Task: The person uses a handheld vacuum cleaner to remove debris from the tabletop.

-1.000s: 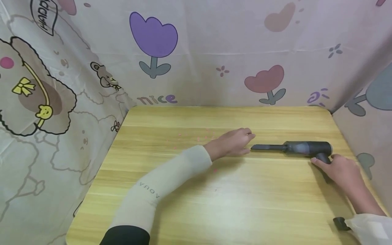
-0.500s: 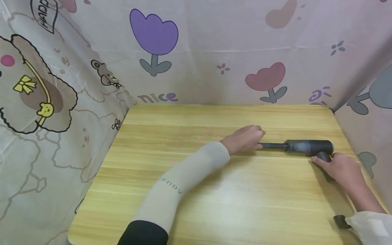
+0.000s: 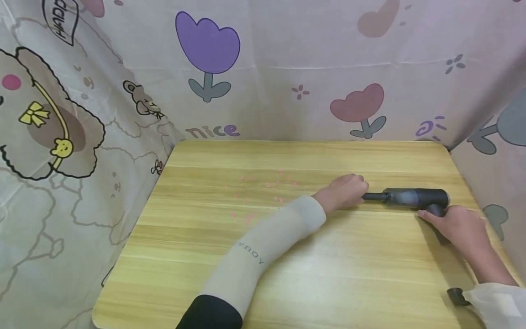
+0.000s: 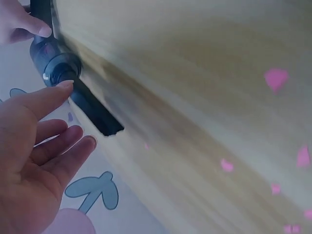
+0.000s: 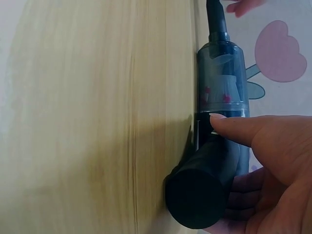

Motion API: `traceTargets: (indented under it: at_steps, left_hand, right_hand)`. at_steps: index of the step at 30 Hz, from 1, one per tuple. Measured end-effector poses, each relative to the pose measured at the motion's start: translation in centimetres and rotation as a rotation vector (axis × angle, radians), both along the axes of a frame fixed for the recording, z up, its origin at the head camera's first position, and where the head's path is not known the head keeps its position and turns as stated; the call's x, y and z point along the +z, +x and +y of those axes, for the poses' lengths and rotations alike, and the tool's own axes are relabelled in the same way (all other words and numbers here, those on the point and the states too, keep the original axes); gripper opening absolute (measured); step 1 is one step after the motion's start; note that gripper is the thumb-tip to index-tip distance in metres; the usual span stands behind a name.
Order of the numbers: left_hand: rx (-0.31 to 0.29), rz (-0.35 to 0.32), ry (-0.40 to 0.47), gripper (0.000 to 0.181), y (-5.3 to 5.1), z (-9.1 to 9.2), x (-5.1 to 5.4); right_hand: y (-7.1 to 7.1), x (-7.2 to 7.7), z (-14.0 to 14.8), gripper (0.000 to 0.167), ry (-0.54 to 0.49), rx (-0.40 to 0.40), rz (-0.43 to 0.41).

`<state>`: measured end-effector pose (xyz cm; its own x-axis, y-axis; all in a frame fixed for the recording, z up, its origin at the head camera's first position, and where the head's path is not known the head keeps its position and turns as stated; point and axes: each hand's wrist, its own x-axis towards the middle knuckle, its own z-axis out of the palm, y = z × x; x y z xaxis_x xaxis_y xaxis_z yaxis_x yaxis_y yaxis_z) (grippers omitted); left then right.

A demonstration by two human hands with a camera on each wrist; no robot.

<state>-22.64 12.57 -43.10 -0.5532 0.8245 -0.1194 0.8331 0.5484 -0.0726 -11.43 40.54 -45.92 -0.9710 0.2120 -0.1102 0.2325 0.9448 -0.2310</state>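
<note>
A dark handheld vacuum cleaner [image 3: 417,198] lies along the right part of the table, its flat nozzle [image 4: 95,107] pointing left. Its see-through dust cup [image 5: 222,78] shows some pinkish-red bits inside. My right hand [image 3: 462,228] grips the handle [image 5: 197,195], thumb along the top of it. Beside the nozzle is my left hand [image 3: 345,191]; in the left wrist view its thumb overlaps the nozzle's base, while the fingers [image 4: 68,158] are loosely bent and apart from it. Whether the thumb touches cannot be told. From the head, this hand hides the nozzle's tip.
Small pink scraps [image 3: 281,200] are scattered over the left-middle of the wooden table [image 3: 349,283]. A printed curtain [image 3: 271,50] hangs close behind the table and along both sides. A small black object [image 3: 457,297] sits by the right sleeve.
My left hand has moved right along the nozzle toward the vacuum's body, uncovering more pink scraps behind it. The right hand and the vacuum have stayed in place.
</note>
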Motion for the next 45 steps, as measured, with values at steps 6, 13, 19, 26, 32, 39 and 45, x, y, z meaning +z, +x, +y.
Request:
traceTargets:
  at_steps: [6,13,19,26,32,39,45]
  left_hand:
    - [0.02,-0.007,-0.033,0.027,0.4,1.2,-0.9]
    - [0.037,0.02,-0.013,0.024,0.8,2.0,-1.3]
    - [0.045,0.057,-0.006,0.032,1.2,2.3,-1.5]
    - [0.02,0.087,0.009,0.032,1.2,2.2,-1.4]
    - [0.014,0.047,0.037,0.029,0.9,1.7,-0.7]
    - [0.075,-0.125,0.105,0.009,0.8,0.7,0.7]
    - [0.087,-0.204,0.095,0.005,0.8,-0.1,1.5]
  right_hand:
    - [0.0,0.1,-0.1,0.07,-0.002,-0.007,-0.002]
    - [0.0,0.0,0.1,0.068,0.004,-0.016,0.001]
    - [0.0,-0.1,0.1,0.066,-0.006,0.012,0.019]
    - [0.0,-0.3,-0.2,0.065,-0.023,0.028,0.097]
    - [0.2,0.6,-0.2,0.07,-0.056,-0.01,0.131]
    - [0.4,2.5,-0.6,0.091,-0.081,-0.079,0.129]
    - [0.5,3.6,-1.3,0.087,-0.062,-0.043,0.171]
